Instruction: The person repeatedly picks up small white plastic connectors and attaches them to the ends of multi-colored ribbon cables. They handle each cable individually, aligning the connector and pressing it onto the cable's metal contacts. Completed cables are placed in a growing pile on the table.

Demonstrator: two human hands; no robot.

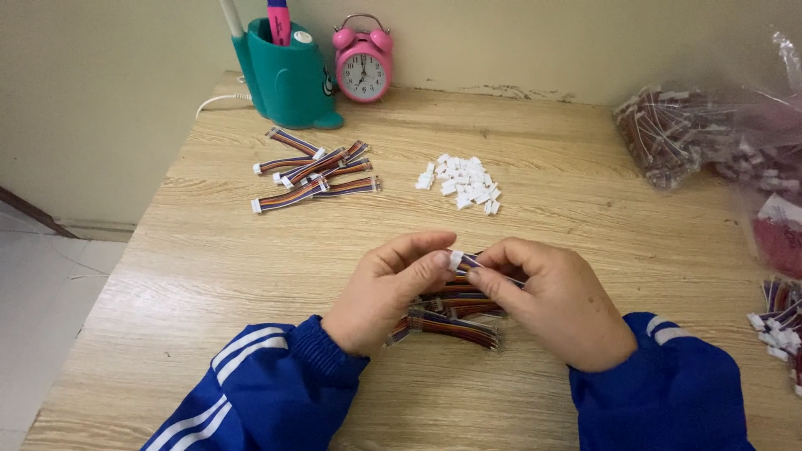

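Pinching a small white plug [455, 260] at frame centre, left hand [386, 292] fingertips closed on it; right hand [558, 302] grips the striped wire [493, 273] running rightward from it. Loose wires [455, 317] lie beneath.

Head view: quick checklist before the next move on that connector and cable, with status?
1. White connector pinched at the left hand fingertips: ok.
2. Ribbon cable end held by the right hand, meeting the connector: ok.
3. Wires fully seated in the connector: cannot tell, fingers cover the joint.
4. Connector orientation: cannot tell, too small.
5. Loose connector pile in open view on the table, apart from the hands: ok.
6. Cable bundle lying under the hands, apart from the ribbon cables with white ends at the far left: ok.
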